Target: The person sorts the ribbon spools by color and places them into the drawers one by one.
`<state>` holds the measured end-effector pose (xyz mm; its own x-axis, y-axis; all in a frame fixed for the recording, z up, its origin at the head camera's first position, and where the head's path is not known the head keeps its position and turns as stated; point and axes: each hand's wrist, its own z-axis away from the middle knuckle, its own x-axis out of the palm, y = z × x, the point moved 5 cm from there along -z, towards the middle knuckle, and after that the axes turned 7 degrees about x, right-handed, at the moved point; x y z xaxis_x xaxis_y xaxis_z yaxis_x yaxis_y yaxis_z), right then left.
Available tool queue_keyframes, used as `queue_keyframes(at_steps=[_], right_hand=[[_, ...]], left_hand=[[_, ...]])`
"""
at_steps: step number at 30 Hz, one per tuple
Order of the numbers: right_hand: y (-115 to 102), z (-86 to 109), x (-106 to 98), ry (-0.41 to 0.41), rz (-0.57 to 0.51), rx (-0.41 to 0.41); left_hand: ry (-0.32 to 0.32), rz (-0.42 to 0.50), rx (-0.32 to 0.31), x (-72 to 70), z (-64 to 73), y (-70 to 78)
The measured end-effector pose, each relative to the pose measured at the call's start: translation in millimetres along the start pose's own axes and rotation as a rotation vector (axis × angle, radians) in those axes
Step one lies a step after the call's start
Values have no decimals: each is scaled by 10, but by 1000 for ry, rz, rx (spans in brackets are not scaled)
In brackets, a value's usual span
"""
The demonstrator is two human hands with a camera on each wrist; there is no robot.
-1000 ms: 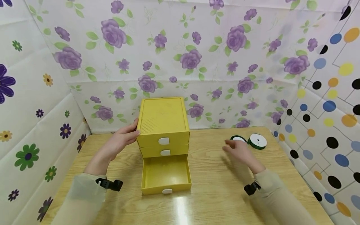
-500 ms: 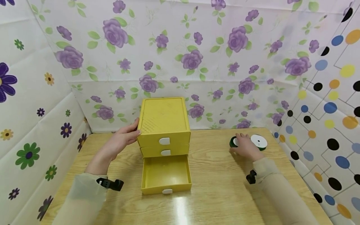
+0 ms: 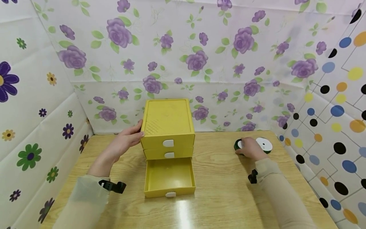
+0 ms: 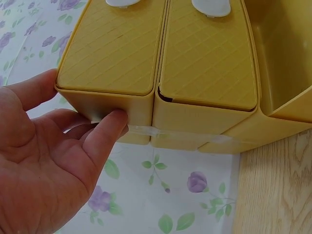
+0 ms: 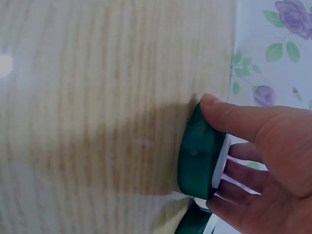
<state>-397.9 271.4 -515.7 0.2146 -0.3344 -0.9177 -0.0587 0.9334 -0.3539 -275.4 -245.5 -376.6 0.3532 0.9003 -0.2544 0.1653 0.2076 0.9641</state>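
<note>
A yellow drawer cabinet (image 3: 168, 117) stands on the table, its bottom drawer (image 3: 170, 178) pulled out and bare inside. My left hand (image 3: 124, 143) rests against the cabinet's left side near the top front corner, fingers fairly straight; in the left wrist view the fingertips (image 4: 117, 119) touch its side wall. On the right, my right hand (image 3: 250, 149) pinches a green ribbon spool (image 5: 197, 158) with a white face, thumb at one edge and fingers at the other. A second ribbon spool (image 3: 264, 144) lies just right of that hand, partly hidden behind it.
The wooden table (image 3: 217, 184) meets a flowered cloth wall (image 3: 214, 111) at the back. Patterned cloth walls also stand at left and right. White tabs (image 3: 168, 143) stick out from the drawer fronts.
My right hand has reached over to the nearer ribbon spool, come down on it, and taken hold of it. My left hand stays against the cabinet; the view has shifted slightly.
</note>
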Motion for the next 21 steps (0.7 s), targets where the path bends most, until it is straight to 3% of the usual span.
queue_keyframes(at_steps=[6,21], right_hand=[[-17,-43,-39,-18,-1,10],[5,-55,-17,-28,-58,148]], left_hand=[[-5,-8,0,-23,-13,7],[-5,2,7,-19,-15,-22]])
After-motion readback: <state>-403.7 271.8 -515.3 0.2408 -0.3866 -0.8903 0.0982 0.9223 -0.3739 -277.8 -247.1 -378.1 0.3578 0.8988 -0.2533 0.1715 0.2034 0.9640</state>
